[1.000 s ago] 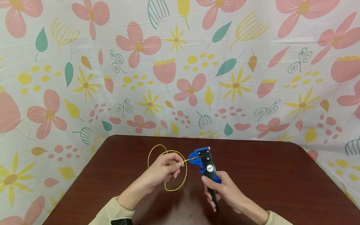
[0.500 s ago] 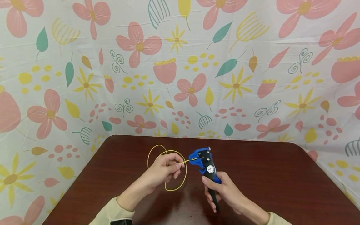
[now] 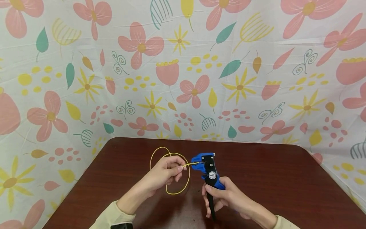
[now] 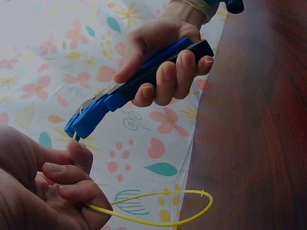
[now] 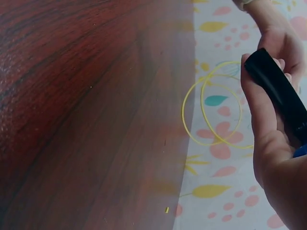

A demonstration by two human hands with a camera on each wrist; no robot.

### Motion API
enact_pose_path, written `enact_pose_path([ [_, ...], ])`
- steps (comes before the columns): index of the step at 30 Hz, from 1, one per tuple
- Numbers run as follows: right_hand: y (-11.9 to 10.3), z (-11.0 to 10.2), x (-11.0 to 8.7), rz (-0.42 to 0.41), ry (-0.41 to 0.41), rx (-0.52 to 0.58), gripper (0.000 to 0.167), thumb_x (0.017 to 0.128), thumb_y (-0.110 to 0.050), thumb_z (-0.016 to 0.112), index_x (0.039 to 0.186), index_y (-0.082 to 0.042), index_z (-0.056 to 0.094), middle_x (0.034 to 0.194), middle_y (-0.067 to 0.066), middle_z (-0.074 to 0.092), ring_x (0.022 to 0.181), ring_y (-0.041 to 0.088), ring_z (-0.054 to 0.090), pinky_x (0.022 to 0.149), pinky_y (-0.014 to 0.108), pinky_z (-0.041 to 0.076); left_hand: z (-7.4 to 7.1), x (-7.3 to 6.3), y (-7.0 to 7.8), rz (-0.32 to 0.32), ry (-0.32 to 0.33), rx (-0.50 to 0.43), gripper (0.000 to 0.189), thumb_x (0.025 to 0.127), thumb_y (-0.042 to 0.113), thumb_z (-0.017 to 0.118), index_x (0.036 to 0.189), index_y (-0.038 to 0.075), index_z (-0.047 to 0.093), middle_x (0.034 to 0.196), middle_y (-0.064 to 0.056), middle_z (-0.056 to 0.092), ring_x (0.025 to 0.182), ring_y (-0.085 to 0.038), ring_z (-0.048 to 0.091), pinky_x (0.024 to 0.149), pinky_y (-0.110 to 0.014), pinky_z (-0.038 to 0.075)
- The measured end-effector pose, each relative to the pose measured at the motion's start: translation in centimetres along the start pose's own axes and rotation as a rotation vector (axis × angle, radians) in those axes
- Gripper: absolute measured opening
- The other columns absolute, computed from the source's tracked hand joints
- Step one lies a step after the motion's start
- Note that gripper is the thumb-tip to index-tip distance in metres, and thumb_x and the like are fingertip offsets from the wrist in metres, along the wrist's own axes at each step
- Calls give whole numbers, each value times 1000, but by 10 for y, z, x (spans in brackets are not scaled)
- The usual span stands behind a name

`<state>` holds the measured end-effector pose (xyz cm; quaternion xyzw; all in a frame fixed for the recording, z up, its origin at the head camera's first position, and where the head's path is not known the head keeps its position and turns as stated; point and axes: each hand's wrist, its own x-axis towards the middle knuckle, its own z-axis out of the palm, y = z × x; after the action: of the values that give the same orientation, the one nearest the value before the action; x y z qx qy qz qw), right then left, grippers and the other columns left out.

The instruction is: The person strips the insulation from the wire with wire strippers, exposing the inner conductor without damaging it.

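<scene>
My left hand (image 3: 167,170) pinches a yellow wire (image 3: 172,193) between thumb and fingertips, near one end. That end runs into the blue front of a blue and black wire stripper (image 3: 211,168), with a thin tip lying across the black plate of its head. The rest of the wire hangs in loops about the left hand. My right hand (image 3: 224,195) grips the stripper by its handles, thumb on the near side and fingers wrapped round the black handle (image 5: 276,88). In the left wrist view, the left fingertips (image 4: 79,153) are right below the tool's blue nose (image 4: 88,120).
Both hands are above a dark reddish-brown table (image 3: 271,178). A flower-patterned cloth (image 3: 183,95) hangs behind it and along its sides. A tiny yellow scrap (image 5: 167,210) lies near the table edge in the right wrist view.
The wire stripper has sunk slightly and its lower end has swung left, with the right-hand fingers shifting along. The left hand and wire stay nearly still.
</scene>
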<state>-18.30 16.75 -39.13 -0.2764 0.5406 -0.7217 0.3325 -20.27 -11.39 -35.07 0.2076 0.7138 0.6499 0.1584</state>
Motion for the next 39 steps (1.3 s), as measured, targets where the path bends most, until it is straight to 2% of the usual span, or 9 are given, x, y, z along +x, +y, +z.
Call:
enact_pose_path([
  [8, -1, -3, -2, -5, -46, 50, 27, 116, -11, 35, 119, 3, 58, 97, 12, 66, 86, 25, 72, 86, 57, 60, -3, 0, 1, -8, -8, 1, 12, 109, 5, 54, 109, -1, 65, 72, -4, 56, 55, -14, 37, 54, -24, 33],
  [12, 1, -4, -1, -8, -67, 58, 27, 116, -11, 33, 116, 2, 58, 94, 11, 64, 80, 22, 69, 81, 51, 61, -3, 0, 1, -10, -11, 5, 14, 109, 5, 54, 111, -5, 63, 72, -3, 56, 55, -14, 38, 55, -24, 34],
  [15, 2, -3, -1, -4, -50, 39, 29, 116, -12, 33, 113, 3, 57, 90, 11, 62, 75, 20, 67, 73, 45, 62, -3, 0, 2, -10, -11, 9, 14, 109, 5, 54, 111, -6, 63, 72, -3, 56, 55, -14, 38, 55, -24, 34],
  [20, 1, -3, -2, 10, -5, -10, 29, 116, -15, 37, 108, 3, 58, 85, 11, 62, 68, 18, 65, 65, 40, 62, -2, 0, 1, -14, -11, 11, 12, 109, 4, 54, 108, -1, 65, 71, -3, 56, 55, -14, 38, 54, -24, 34],
  [39, 0, -6, -1, 10, 2, -19, 28, 116, -16, 39, 109, 3, 59, 86, 11, 63, 69, 18, 67, 64, 41, 62, -1, 2, -1, -15, 0, 12, 12, 108, 4, 55, 107, -1, 66, 71, -4, 57, 54, -14, 38, 52, -23, 32],
])
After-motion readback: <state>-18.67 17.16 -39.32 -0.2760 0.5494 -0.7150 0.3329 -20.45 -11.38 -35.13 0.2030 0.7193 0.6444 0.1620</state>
